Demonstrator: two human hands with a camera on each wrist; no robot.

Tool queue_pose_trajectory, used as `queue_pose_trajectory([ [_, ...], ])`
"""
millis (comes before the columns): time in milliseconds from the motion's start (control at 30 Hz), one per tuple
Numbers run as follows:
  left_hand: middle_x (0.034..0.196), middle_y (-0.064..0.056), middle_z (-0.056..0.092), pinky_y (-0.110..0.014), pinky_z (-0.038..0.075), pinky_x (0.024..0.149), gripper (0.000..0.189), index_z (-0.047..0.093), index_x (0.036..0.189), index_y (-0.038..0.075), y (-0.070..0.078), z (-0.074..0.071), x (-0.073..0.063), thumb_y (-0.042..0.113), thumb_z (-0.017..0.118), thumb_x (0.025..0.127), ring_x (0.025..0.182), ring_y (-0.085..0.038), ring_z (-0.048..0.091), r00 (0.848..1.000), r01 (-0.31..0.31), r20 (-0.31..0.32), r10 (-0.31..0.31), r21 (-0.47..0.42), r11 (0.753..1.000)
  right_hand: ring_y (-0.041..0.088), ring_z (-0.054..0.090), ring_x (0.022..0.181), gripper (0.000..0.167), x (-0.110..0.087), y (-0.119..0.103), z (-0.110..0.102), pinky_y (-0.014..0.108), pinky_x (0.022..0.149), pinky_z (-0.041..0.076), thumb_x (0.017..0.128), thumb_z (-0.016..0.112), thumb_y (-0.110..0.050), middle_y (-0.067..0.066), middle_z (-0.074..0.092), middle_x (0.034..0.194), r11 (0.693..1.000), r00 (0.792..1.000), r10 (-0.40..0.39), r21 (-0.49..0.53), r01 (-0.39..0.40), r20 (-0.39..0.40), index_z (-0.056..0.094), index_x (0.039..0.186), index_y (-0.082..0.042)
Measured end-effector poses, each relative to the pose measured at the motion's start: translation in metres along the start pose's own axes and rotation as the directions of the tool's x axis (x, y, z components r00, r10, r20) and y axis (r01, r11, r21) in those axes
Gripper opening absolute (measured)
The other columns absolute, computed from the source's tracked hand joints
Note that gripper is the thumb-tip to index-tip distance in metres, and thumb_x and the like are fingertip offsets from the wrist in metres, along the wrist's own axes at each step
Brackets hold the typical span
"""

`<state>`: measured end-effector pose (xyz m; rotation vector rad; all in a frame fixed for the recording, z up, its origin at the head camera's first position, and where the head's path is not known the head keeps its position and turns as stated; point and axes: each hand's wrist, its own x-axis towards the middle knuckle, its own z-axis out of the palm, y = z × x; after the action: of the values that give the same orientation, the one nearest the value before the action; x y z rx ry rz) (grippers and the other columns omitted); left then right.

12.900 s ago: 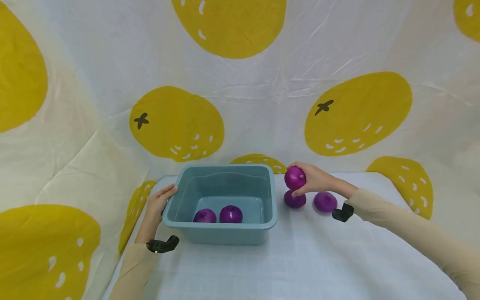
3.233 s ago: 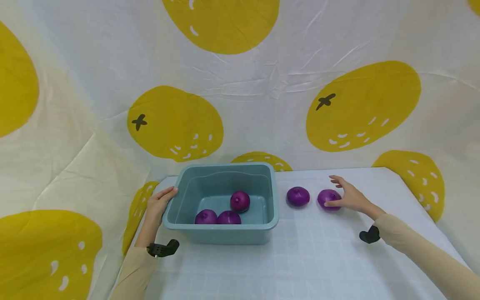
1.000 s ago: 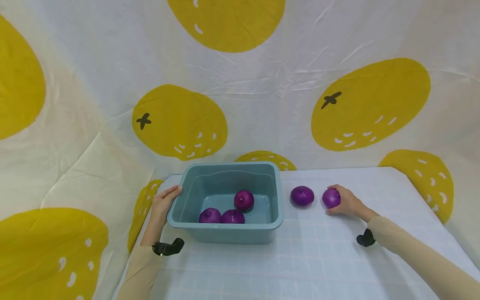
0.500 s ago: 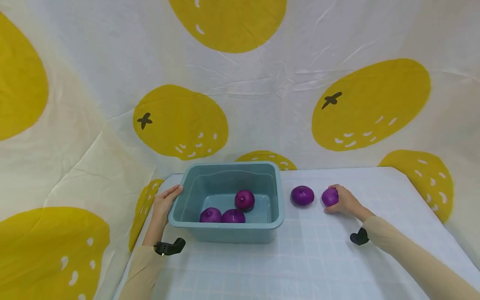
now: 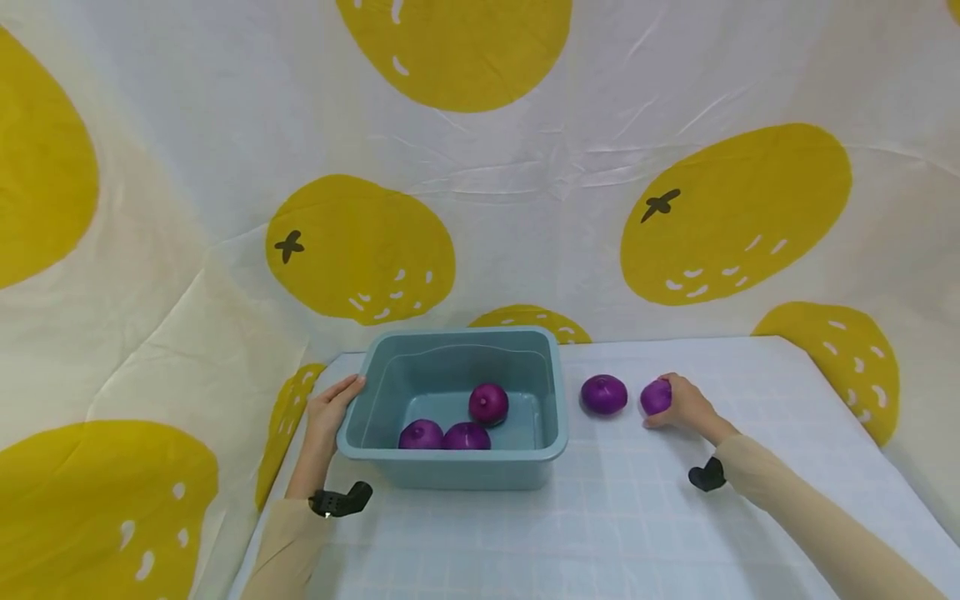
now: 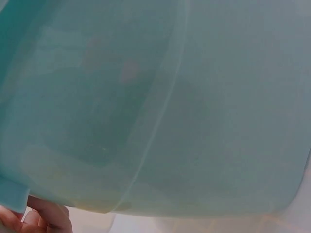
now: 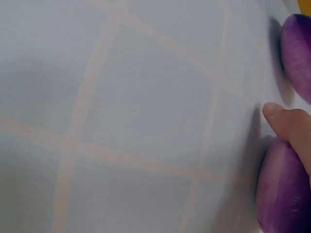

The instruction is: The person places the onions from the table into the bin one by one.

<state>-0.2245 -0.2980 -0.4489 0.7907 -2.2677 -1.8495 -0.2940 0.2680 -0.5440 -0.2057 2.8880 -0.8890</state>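
Observation:
My left hand (image 5: 327, 415) grips the left rim of a blue-green plastic basin (image 5: 480, 477); in the left wrist view its curled fingers (image 6: 51, 213) show under the rim. Inside the basin lie three purple onions, one (image 5: 488, 404) behind two that sit side by side at the front, partly hidden by the front wall. On the table to the right, my right hand (image 5: 690, 408) holds another purple onion (image 5: 655, 397) between thumb and fingers. Just left of it, apart, rests one more purple onion (image 5: 603, 395). The right wrist view shows the thumb (image 7: 289, 121) against the held onion (image 7: 282, 194).
A pale checked cloth covers the table (image 5: 600, 533). Behind and to the left hangs a white curtain (image 5: 525, 250) printed with large yellow fruit. A black device (image 5: 707, 475) is worn on each wrist.
Since the oldest frame, the onion then in my right hand has come to lie in the basin. My right hand has since closed round another onion, now shifted slightly left. The left hand stays on the rim.

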Motion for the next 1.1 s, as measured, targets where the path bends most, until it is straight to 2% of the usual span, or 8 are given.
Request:
queue_pose_trajectory([
  [133, 0.143, -0.018, 0.049, -0.051, 0.036, 0.111, 0.069, 0.053, 0.137, 0.007, -0.001, 0.001, 0.001, 0.047, 0.07, 0.084, 0.13, -0.034, 0.046, 1.0, -0.007, -0.016, 0.007, -0.007, 1.0, 0.05, 0.051, 0.109, 0.094, -0.004, 0.0, 0.003, 0.061, 0.091, 0.046, 0.062, 0.09, -0.031, 0.037, 0.05, 0.12, 1.0, 1.0, 0.014, 0.005, -0.014, -0.018, 0.039, 0.127, 0.015],
  [333, 0.143, -0.019, 0.049, -0.05, 0.039, 0.109, 0.067, 0.052, 0.137, 0.007, -0.004, 0.001, 0.0, 0.046, 0.069, 0.085, 0.128, -0.034, 0.049, 1.0, -0.01, 0.013, 0.011, -0.015, 1.0, 0.051, 0.049, 0.113, 0.097, -0.009, 0.008, 0.007, 0.067, 0.09, 0.042, 0.063, 0.088, -0.039, 0.035, 0.048, 0.127, 0.999, 0.998, 0.048, -0.003, -0.048, -0.03, 0.039, 0.131, 0.01],
  [533, 0.143, -0.019, 0.049, -0.051, 0.037, 0.109, 0.069, 0.052, 0.137, 0.007, -0.004, -0.001, -0.002, 0.049, 0.069, 0.084, 0.129, -0.036, 0.047, 1.0, -0.026, 0.009, 0.026, -0.007, 1.0, 0.05, 0.05, 0.111, 0.096, -0.014, 0.007, 0.006, 0.069, 0.086, 0.036, 0.062, 0.087, -0.044, 0.034, 0.05, 0.127, 0.999, 1.0, 0.0, -0.047, 0.0, 0.0, 0.042, 0.132, 0.005],
  [733, 0.142, -0.019, 0.05, -0.05, 0.038, 0.109, 0.068, 0.053, 0.136, 0.007, -0.002, 0.0, -0.003, 0.047, 0.069, 0.085, 0.128, -0.035, 0.048, 1.0, -0.026, 0.005, 0.026, -0.016, 1.0, 0.05, 0.051, 0.113, 0.09, -0.016, -0.01, -0.002, 0.067, 0.088, 0.043, 0.066, 0.086, -0.038, 0.032, 0.049, 0.129, 0.999, 0.999, -0.039, -0.027, 0.039, -0.01, 0.042, 0.133, 0.003],
  [900, 0.142, -0.019, 0.05, -0.049, 0.039, 0.109, 0.066, 0.053, 0.137, 0.007, -0.002, 0.001, -0.002, 0.044, 0.07, 0.085, 0.128, -0.034, 0.048, 1.0, -0.022, 0.006, 0.023, -0.028, 0.999, 0.05, 0.051, 0.113, 0.089, -0.019, -0.028, -0.011, 0.063, 0.088, 0.048, 0.065, 0.088, -0.032, 0.033, 0.048, 0.13, 0.995, 0.995, -0.096, -0.008, 0.096, -0.028, 0.043, 0.133, 0.005],
  [1100, 0.142, -0.019, 0.05, -0.05, 0.037, 0.11, 0.066, 0.054, 0.136, 0.007, -0.001, 0.0, -0.003, 0.045, 0.07, 0.084, 0.129, -0.035, 0.048, 1.0, -0.024, 0.003, 0.024, -0.019, 1.0, 0.048, 0.052, 0.113, 0.09, -0.023, -0.055, -0.026, 0.059, 0.086, 0.051, 0.064, 0.089, -0.032, 0.03, 0.049, 0.13, 0.986, 0.986, -0.164, -0.004, 0.164, -0.032, 0.043, 0.133, 0.003],
])
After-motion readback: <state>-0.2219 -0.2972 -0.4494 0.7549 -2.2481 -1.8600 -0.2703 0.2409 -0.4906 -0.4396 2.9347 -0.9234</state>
